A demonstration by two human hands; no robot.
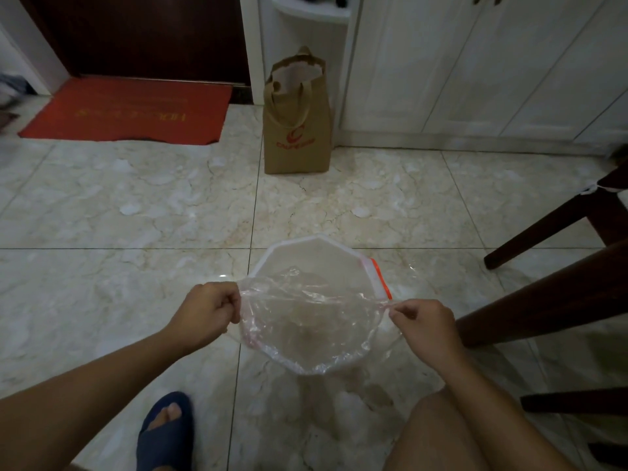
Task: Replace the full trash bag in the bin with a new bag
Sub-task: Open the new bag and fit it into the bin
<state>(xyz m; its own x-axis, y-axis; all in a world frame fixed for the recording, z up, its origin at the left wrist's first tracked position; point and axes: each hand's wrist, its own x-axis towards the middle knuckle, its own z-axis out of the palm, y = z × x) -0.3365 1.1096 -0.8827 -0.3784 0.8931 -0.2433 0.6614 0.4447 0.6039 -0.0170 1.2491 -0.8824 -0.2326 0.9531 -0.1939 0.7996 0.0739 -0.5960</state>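
A clear plastic trash bag [306, 321] with an orange drawstring strip [380, 277] is stretched open over a white bin [272, 256] on the tiled floor, low in the middle of the view. My left hand [207, 309] pinches the bag's left edge. At the bag's right edge, my right hand [421, 321] pinches the plastic. The near part of the bag's mouth drapes over the bin's near rim, and the far white rim shows bare.
A brown paper bag [297, 130] stands by a white cabinet [475, 69] ahead. A red doormat [129, 110] lies before a dark door at the back left. Dark wooden chair legs [543, 294] stand close on the right. My slippered foot [163, 433] is at bottom left.
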